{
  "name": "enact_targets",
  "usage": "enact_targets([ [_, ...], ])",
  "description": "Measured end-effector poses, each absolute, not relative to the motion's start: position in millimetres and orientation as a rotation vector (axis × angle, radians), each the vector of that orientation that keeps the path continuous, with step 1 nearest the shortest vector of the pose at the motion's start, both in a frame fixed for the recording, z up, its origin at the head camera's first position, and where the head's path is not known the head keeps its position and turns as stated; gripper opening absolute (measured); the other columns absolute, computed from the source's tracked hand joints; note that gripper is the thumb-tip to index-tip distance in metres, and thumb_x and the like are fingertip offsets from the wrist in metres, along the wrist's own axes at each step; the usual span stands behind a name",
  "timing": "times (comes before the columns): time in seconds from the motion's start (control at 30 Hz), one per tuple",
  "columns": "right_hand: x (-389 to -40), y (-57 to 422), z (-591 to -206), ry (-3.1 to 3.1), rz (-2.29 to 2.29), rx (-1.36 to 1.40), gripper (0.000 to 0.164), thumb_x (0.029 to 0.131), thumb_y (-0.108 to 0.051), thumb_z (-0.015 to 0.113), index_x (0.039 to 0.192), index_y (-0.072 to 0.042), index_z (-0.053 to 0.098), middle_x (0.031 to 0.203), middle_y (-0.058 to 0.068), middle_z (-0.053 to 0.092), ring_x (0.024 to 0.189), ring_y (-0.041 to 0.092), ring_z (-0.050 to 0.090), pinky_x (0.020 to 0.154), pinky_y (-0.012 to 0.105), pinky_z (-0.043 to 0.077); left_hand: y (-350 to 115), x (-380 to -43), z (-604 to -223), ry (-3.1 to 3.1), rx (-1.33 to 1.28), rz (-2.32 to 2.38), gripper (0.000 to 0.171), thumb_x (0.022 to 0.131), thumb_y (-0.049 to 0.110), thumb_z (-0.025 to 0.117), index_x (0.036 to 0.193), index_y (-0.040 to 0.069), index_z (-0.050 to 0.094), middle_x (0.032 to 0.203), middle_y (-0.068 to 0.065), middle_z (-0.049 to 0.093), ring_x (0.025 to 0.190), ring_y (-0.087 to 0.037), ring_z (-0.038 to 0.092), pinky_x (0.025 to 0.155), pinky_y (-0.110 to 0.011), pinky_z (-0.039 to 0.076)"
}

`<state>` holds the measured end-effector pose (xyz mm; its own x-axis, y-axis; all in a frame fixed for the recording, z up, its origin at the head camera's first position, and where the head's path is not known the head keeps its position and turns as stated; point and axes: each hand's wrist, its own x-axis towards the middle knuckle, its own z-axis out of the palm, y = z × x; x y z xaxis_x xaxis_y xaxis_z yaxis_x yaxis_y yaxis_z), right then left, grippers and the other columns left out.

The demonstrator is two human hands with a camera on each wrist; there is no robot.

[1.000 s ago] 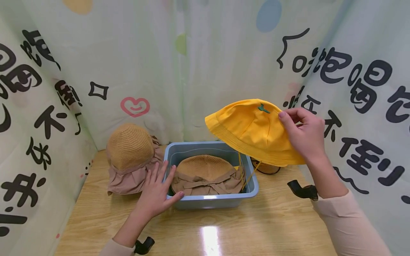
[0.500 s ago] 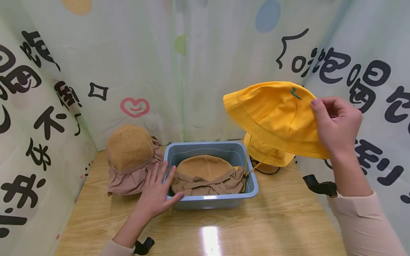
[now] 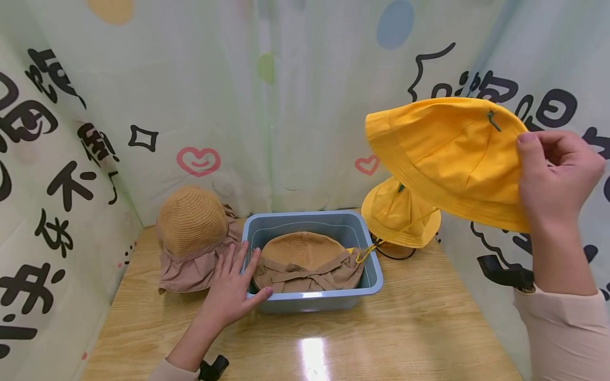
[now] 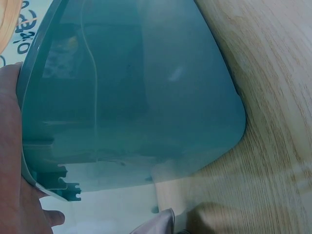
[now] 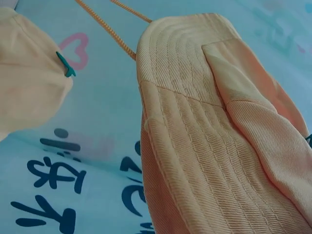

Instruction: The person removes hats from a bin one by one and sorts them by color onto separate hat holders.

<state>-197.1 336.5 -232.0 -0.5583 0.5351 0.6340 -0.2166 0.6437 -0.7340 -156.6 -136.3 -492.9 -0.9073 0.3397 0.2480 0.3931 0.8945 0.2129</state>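
Note:
My right hand [image 3: 559,174] pinches a yellow bucket hat [image 3: 448,153] by its crown, up in the air at the right. The hat has a small green sprout, and its yellow cord trails down to the bin's right edge. In the right wrist view the stitched brim of this hat [image 5: 180,97] fills the middle. My left hand [image 3: 233,288], fingers spread, rests on the left rim of a blue plastic bin [image 3: 310,302]. Inside the bin lies a straw hat with a brown fabric brim [image 3: 307,254]. A bit of yellow shows behind it.
A straw hat with a pinkish brim [image 3: 190,227] sits left of the bin on the wooden table [image 3: 405,323]. Right of the bin, a second yellow hat [image 3: 400,214] sits on something brown with a black cord. Printed curtains [image 3: 310,106] enclose the table.
My right hand has carried the yellow hat rightward and up, away from above the bin. This uncovers the second yellow hat behind it. My left hand stays at the bin's rim.

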Motion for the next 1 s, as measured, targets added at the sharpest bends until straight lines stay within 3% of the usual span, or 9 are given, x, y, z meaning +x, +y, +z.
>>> enact_targets([
  [0.2, -198, 354, -233, -1.914, 1.057, -0.300, 0.009, 0.098, -0.033, 0.063, 0.101, -0.028, 0.069, 0.092, -0.019, 0.053, 0.084, 0.002, 0.049, 0.079, 0.014, 0.042, -137, -157, -493, -2.844, -0.560, -0.373, 0.091, 0.090, 0.071, 0.050, 0.160, 0.018, 0.025, 0.165, -0.018, 0.017, 0.150, -0.047, 0.014, 0.113, -0.069, 0.020],
  [0.57, -191, 351, -234, -1.943, 1.000, -0.392, 0.007, 0.100, -0.034, 0.059, 0.094, -0.037, 0.058, 0.088, -0.023, 0.046, 0.083, -0.003, 0.042, 0.075, 0.010, 0.037, -136, -156, -493, -2.856, -0.558, -0.397, 0.092, 0.090, 0.071, 0.051, 0.160, 0.019, 0.022, 0.166, -0.017, 0.013, 0.151, -0.045, 0.008, 0.114, -0.068, 0.018],
  [0.67, -192, 348, -237, -1.952, 0.937, -0.390, 0.007, 0.100, -0.036, 0.059, 0.095, -0.033, 0.062, 0.084, -0.025, 0.044, 0.082, -0.006, 0.040, 0.083, 0.014, 0.033, -136, -156, -492, -2.851, -0.561, -0.398, 0.092, 0.090, 0.071, 0.051, 0.160, 0.019, 0.023, 0.166, -0.017, 0.014, 0.151, -0.045, 0.009, 0.114, -0.068, 0.018],
  [0.87, -200, 348, -250, -1.944, 0.905, -0.359, 0.031, 0.098, -0.036, 0.060, 0.103, -0.008, 0.072, 0.077, -0.027, 0.043, 0.078, -0.009, 0.039, 0.098, 0.021, 0.024, -136, -155, -491, -2.855, -0.572, -0.403, 0.092, 0.090, 0.070, 0.052, 0.160, 0.019, 0.022, 0.166, -0.018, 0.014, 0.151, -0.046, 0.009, 0.115, -0.068, 0.018],
  [1.0, -208, 345, -259, -1.922, 0.900, -0.292, 0.031, 0.096, -0.033, 0.061, 0.097, -0.003, 0.071, 0.073, -0.029, 0.043, 0.075, -0.011, 0.038, 0.097, 0.025, 0.022, -136, -155, -492, -2.853, -0.563, -0.403, 0.092, 0.090, 0.071, 0.052, 0.160, 0.019, 0.022, 0.166, -0.018, 0.015, 0.151, -0.045, 0.007, 0.115, -0.068, 0.018],
])
